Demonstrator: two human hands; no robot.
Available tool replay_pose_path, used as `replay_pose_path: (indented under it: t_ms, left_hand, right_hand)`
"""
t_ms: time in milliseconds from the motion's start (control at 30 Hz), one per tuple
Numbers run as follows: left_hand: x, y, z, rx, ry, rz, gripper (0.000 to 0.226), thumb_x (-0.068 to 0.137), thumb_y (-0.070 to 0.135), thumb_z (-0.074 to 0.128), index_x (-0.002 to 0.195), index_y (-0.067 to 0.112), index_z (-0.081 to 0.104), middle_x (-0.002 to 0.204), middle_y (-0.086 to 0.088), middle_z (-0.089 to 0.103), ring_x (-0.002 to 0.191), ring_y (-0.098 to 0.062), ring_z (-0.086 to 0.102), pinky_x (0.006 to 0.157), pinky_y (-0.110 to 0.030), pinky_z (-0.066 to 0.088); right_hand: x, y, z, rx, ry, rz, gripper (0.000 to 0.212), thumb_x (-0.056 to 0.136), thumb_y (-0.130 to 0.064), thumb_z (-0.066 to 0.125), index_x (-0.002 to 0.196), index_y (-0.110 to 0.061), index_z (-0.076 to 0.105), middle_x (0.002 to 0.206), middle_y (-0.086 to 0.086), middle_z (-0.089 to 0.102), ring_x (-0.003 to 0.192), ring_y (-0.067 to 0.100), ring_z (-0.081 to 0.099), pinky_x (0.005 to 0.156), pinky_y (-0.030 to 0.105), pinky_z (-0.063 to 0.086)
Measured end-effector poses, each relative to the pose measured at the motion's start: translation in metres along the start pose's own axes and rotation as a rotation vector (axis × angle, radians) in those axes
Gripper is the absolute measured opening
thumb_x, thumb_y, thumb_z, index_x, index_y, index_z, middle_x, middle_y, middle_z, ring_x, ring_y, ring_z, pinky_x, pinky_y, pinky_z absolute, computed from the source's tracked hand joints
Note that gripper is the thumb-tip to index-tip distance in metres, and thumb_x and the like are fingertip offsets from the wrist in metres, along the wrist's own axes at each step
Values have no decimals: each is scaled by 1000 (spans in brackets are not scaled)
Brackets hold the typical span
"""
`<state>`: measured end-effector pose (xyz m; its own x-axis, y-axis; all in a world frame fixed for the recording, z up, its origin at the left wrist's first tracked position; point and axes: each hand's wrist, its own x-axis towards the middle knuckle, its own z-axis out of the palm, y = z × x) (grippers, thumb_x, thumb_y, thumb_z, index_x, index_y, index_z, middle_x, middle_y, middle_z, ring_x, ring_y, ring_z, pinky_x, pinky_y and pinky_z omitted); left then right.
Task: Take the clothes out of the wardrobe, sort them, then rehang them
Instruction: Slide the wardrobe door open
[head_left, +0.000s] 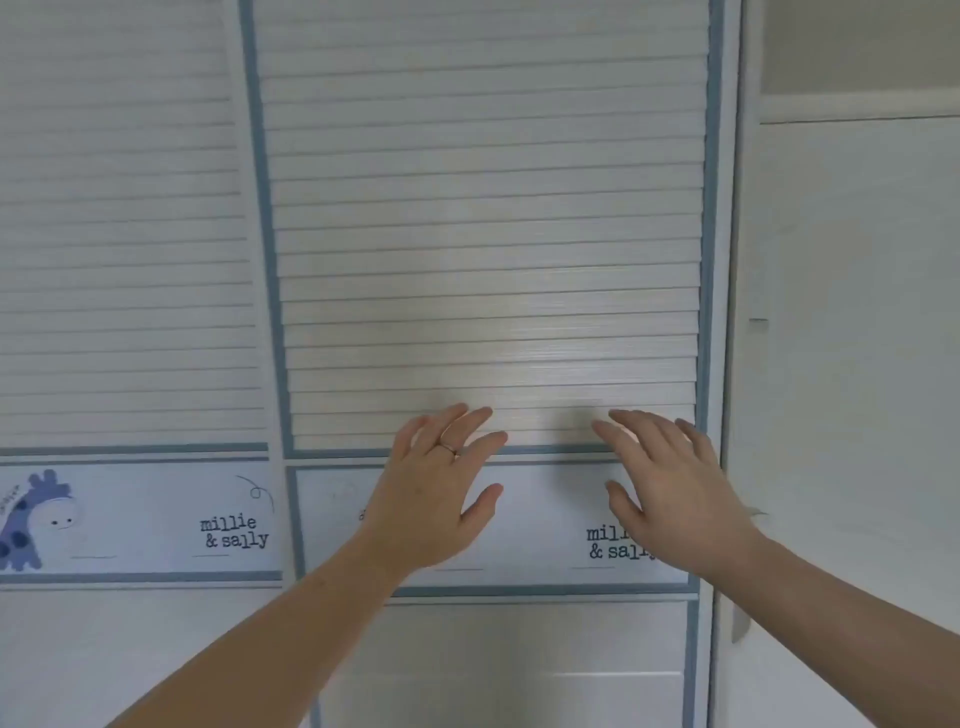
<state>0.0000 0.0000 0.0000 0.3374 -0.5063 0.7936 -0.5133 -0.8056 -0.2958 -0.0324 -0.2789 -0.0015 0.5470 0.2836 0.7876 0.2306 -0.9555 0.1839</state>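
Note:
The wardrobe fills the view with its doors closed. Its right sliding door (483, 234) is white with horizontal slats and blue-grey trim, and carries a printed band reading "millie & sally". My left hand (434, 493), with a ring on one finger, lies against this door with fingers straight and spread. My right hand (670, 488) is beside it, fingers also straight, near the door's right edge. Neither hand holds anything. No clothes are visible; the inside of the wardrobe is hidden.
The left sliding door (124, 260) has the same slats and a band with a blue cartoon animal (36, 519). To the right stands a plain white cabinet panel (852, 364) with a small handle (757, 325).

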Motion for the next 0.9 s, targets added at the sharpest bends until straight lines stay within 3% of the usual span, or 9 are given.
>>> replay_pose_path:
  t_ms: [133, 367, 700, 900]
  left_hand:
    - [40, 2, 43, 71, -38, 51, 47, 94, 42, 52, 135, 21, 60, 153, -4, 45, 142, -28, 40, 112, -53, 34]
    - [84, 4, 108, 114, 94, 86, 54, 92, 39, 57, 143, 21, 54, 162, -7, 29, 150, -32, 24, 119, -56, 21]
    - [97, -7, 156, 159, 238, 49, 64, 92, 44, 57, 151, 25, 42, 164, -9, 25, 151, -34, 20, 115, -66, 19]
    - [98, -14, 163, 169, 273, 52, 64, 93, 47, 56, 152, 27, 41, 164, -8, 26, 151, -33, 22, 115, -66, 20]
  right_hand:
    - [24, 45, 33, -88, -32, -124, 61, 79, -27, 64, 138, -17, 50, 144, 9, 48, 132, 32, 45, 106, 59, 34]
    - [60, 90, 84, -108, 85, -197, 67, 83, -30, 48, 149, -20, 38, 159, 10, 23, 146, 35, 21, 112, 60, 20]
    - [78, 109, 128, -171, 252, -249, 67, 94, -52, 46, 153, -22, 32, 162, 10, 17, 148, 37, 18, 111, 66, 19]
    - [84, 113, 145, -203, 334, -263, 70, 93, -53, 46, 154, -24, 27, 162, 10, 18, 148, 37, 18, 111, 67, 18]
